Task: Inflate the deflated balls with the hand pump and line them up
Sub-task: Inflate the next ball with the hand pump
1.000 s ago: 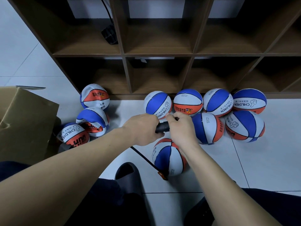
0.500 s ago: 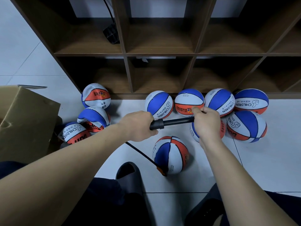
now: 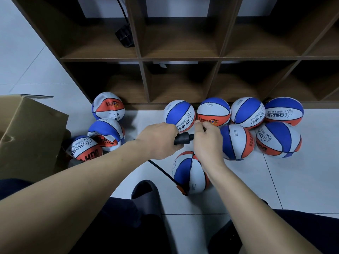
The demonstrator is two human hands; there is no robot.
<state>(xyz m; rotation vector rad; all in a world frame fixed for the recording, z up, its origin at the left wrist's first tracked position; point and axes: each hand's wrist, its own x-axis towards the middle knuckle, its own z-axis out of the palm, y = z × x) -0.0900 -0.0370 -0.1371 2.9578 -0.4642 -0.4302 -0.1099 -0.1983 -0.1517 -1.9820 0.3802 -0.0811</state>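
Observation:
My left hand [image 3: 159,140] grips the barrel of the black hand pump [image 3: 183,139]. My right hand [image 3: 208,142] grips the pump's handle, pushed in close to the barrel. A thin black hose [image 3: 161,171] runs from the pump down to an orange nozzle [image 3: 181,189] at a blue, white and orange ball [image 3: 189,175] on the floor between my arms. Several round balls [image 3: 247,110] lie in a cluster against the shelf's foot at the right. Three dented, softer balls [image 3: 107,107] lie at the left.
A brown cubby shelf [image 3: 141,57] runs across the back, with a black plug [image 3: 124,36] in one compartment. A cardboard box [image 3: 27,132] stands at the left. A dark slipper [image 3: 146,195] sits near the ball. White floor tiles [image 3: 293,180] lie bare at the right.
My right hand has pushed the pump handle back in toward my left hand, after having pulled it out to the right half a second ago. The ball has stayed in place.

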